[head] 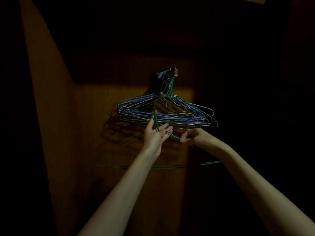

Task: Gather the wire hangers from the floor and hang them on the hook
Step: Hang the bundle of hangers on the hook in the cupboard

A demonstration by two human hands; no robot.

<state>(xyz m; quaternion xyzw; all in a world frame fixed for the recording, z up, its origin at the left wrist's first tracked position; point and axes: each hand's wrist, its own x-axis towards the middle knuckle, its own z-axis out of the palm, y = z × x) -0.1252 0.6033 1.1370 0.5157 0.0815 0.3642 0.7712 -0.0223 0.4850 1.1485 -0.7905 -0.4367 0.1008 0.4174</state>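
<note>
- Left hand [154, 133]: fingers spread loosely, green hanger [156, 120] wire lying across the palm.
- Right hand [191, 135]: fingertips pinch the same green wire.
- Hanger bundle [163, 111]: on the hook [175, 73]; count unreadable, wires overlap.
- Wooden wall [51, 99]: dim; surroundings lost in dark.

Two bare forearms, no sleeves visible up to the frame edge, left hand [154, 136] and right hand [196, 136] ungloved, no rings, watch, bands or markings discernible on wrists or fingers in the dim lighting
</note>
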